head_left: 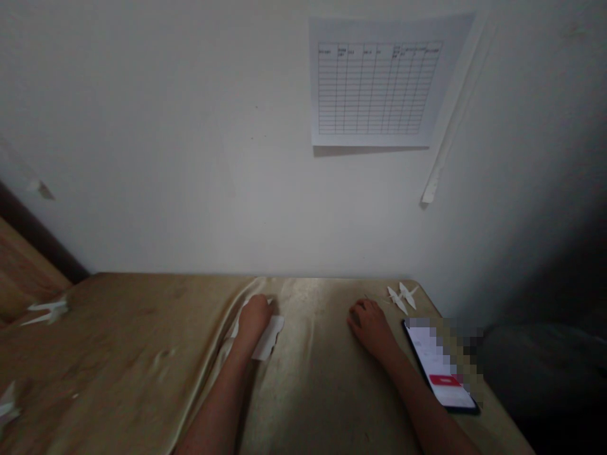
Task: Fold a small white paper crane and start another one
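Observation:
On the cloth-covered table, my left hand is closed with curled fingers over pieces of white paper. One sheet with a wavy edge shows under and to the right of the wrist; more white paper peeks out on the hand's left side and by the fingertips. The fingertips themselves are mostly hidden. My right hand rests on the cloth, its fingers loosely bent and a little apart, with nothing seen in it. Just right of it lie two folded white paper cranes.
A phone with a lit screen lies by the table's right edge. More folded white paper sits at the far left, with another piece nearer. The cloth has a raised fold. A printed table sheet hangs on the wall.

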`<act>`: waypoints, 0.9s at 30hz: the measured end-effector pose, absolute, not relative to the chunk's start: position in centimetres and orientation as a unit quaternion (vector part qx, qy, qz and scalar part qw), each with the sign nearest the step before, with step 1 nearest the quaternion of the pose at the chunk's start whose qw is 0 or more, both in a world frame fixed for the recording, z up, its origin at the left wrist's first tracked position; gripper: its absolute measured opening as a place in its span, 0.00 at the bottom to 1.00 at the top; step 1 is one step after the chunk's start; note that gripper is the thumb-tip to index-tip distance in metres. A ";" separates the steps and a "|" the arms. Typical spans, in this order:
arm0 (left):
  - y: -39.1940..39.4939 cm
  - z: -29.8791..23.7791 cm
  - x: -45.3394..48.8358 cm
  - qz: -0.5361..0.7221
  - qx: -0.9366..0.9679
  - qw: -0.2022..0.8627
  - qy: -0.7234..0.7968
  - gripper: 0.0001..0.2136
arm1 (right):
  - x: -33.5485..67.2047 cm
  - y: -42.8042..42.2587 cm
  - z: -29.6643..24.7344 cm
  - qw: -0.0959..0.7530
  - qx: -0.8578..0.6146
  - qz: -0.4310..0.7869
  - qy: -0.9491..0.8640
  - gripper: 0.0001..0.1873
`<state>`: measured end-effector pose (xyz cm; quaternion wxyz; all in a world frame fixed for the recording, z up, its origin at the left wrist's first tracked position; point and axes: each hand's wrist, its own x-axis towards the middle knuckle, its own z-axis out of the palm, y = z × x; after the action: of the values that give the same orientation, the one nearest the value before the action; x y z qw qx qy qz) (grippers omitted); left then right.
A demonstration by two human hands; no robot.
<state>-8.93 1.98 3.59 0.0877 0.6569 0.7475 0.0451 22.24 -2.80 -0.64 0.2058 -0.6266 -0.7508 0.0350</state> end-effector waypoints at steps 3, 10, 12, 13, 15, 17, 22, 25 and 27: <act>2.1 3.5 -8.5 0.062 0.648 0.090 0.754 0.12 | 22.3 -2.8 -0.6 0.204 -0.628 0.036 -0.750 0.11; 2.3 2.7 -6.7 0.099 0.665 0.114 0.731 0.08 | 22.3 -2.8 -0.6 0.205 -0.628 0.042 -0.750 0.12; 2.3 2.5 -6.1 0.103 0.681 0.124 0.715 0.08 | 22.3 -2.8 -0.6 0.204 -0.629 0.046 -0.748 0.12; 2.3 2.5 -5.9 0.102 0.688 0.129 0.706 0.09 | 22.3 -2.8 -0.6 0.204 -0.629 0.048 -0.748 0.12; 2.2 2.4 -5.9 0.095 0.706 0.142 0.688 0.09 | 22.3 -2.8 -0.7 0.204 -0.627 0.051 -0.750 0.12; 2.1 2.5 -6.5 0.089 0.726 0.154 0.665 0.09 | 22.3 -2.8 -0.7 0.207 -0.626 0.054 -0.750 0.11; 1.6 3.2 -10.2 0.033 0.790 0.260 0.555 0.34 | 22.4 -2.9 -0.6 0.216 -0.623 0.061 -0.750 0.12; 1.6 3.5 -11.6 0.020 0.792 0.288 0.538 0.36 | 22.4 -2.9 -0.6 0.218 -0.624 0.059 -0.748 0.12; 1.7 3.7 -11.8 0.039 0.787 0.298 0.538 0.31 | 22.3 -2.9 -0.6 0.216 -0.625 0.056 -0.748 0.11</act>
<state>-11.80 1.71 3.65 0.2982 0.7871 0.5385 0.0391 22.33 -2.94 -0.55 0.2164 -0.6249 -0.7480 0.0564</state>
